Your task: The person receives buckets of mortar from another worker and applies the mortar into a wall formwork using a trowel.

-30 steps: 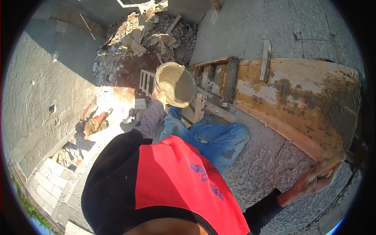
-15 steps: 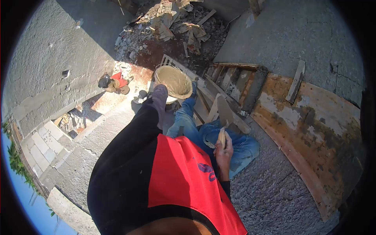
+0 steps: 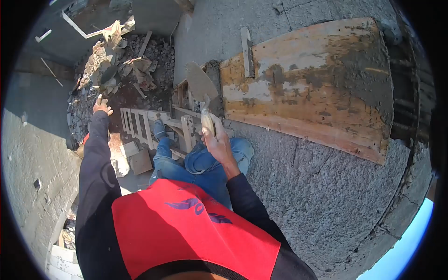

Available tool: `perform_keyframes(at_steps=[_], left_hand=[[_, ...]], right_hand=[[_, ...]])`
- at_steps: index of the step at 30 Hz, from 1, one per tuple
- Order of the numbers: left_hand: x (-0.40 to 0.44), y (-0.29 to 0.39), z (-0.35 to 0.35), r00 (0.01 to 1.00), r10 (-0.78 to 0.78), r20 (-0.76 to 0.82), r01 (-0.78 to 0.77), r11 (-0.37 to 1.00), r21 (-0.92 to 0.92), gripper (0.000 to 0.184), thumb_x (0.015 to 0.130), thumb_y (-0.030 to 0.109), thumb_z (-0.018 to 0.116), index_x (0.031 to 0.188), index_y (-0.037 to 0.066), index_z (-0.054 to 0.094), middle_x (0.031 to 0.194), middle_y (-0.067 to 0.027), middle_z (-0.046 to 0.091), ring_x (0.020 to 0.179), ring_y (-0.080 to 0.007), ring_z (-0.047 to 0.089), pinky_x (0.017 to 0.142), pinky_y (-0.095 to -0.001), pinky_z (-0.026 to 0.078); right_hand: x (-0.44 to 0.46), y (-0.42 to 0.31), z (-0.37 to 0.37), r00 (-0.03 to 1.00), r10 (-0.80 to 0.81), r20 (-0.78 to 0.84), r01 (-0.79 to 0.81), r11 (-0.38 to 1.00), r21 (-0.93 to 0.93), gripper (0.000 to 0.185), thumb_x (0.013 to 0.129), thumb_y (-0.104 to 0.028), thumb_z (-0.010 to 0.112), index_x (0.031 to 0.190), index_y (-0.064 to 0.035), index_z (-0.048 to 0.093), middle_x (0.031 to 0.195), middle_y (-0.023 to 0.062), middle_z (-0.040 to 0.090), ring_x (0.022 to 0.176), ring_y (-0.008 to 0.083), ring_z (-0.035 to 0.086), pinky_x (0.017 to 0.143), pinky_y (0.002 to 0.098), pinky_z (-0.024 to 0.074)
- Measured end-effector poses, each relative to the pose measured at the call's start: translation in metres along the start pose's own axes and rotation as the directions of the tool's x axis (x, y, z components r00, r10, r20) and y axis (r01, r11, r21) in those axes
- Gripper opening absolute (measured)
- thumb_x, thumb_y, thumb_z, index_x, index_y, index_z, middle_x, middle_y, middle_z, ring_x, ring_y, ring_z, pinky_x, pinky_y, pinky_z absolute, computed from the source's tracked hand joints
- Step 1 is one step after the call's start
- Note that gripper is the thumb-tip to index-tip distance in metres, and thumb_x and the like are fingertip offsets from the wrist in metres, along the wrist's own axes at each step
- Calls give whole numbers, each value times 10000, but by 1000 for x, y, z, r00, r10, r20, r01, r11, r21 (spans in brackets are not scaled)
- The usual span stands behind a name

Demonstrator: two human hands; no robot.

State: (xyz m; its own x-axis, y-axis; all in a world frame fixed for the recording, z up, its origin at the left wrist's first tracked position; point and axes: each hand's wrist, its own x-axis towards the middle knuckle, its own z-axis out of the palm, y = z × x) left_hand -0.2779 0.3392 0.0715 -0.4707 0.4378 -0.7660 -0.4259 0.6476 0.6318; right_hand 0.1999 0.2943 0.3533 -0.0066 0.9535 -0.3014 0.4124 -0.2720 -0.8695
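Note:
My left hand reaches out at the upper left, fingers apart, holding nothing. Just beyond its fingertips, a small dark round object shows against the rubble; I cannot tell whether it is the bucket. My right hand is wrapped round the wooden handle of a trowel, whose broad blade points up and slightly left. Behind the blade lies the near end of a large mortar-stained board.
A wooden ladder-like frame stands below, beside my legs. Broken rubble fills the upper-left corner. A short wood strip lies across the board. Rough concrete extends at right. Another person is mostly hidden behind my left arm.
My left hand has let go of the mortar-filled bucket and stretched out. My right hand came from the board's far end to before my knees, and the trowel is now raised. The view has swung right.

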Motion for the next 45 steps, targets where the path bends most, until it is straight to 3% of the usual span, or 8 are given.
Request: perform_keyframes(at_steps=[6,14,18,28,30,36,40,45], left_hand=[[-123,-172,91,911,-413,4,410,906,107,462,895,140,575,1333,276,519,1115,-111,568,850,-385,556,711,-595,523],[-291,-204,133,775,-384,503,-371,368,853,468,867,239,594,1333,218,548,1111,-156,618,945,-318,586,853,-474,490],[-237,-179,138,849,-262,458,-392,268,880,508,843,293,618,1340,214,549,1243,-177,614,1140,-339,591,975,-425,462],[-55,-115,75,984,171,50,-170,818,549,499,836,180,609,1331,216,566,1099,-102,678,908,-195,654,808,-320,515],[-88,-133,78,990,-132,47,113,952,283,498,871,146,595,1359,224,534,1176,-101,643,943,-202,643,748,-348,537],[-164,-295,61,987,-161,8,86,570,817,653,834,235,620,1449,188,403,1371,-121,540,1255,-308,514,1102,-429,299],[-134,-493,22,986,-4,168,-121,671,732,697,798,301,666,1433,160,415,1363,-157,524,1214,-360,532,1003,-421,433],[-111,-440,45,983,-130,-127,178,540,823,506,844,210,659,1338,192,548,1081,-209,660,1019,-360,637,917,-398,485]], right_hand=[[-32,-1,6,860,470,196,-483,876,17,378,887,-254,628,1177,-19,569,699,40,595,549,128,546,498,310,440],[-69,60,28,856,481,190,-517,804,293,253,916,-222,581,1098,-50,547,725,7,562,516,86,512,458,233,425],[-38,55,9,801,548,242,-516,836,-186,300,863,-217,619,1067,-2,577,752,105,637,551,132,585,480,298,451],[33,104,-3,956,284,80,-199,822,-533,402,808,-285,635,1108,-29,558,883,243,664,834,424,648,744,498,491],[47,121,2,959,279,55,-176,736,-654,415,796,-297,640,1110,-40,551,948,257,657,920,444,628,809,523,480],[88,186,-1,945,104,311,219,504,-835,420,788,-298,669,1099,-43,545,1003,237,625,977,433,593,841,502,473],[121,210,-22,822,321,471,251,537,-805,449,804,-310,651,1149,-48,531,1072,227,571,1047,411,548,882,486,454],[139,214,-35,725,295,622,407,545,-733,411,800,-296,664,1127,-64,574,1110,176,524,1068,368,504,934,458,414]])
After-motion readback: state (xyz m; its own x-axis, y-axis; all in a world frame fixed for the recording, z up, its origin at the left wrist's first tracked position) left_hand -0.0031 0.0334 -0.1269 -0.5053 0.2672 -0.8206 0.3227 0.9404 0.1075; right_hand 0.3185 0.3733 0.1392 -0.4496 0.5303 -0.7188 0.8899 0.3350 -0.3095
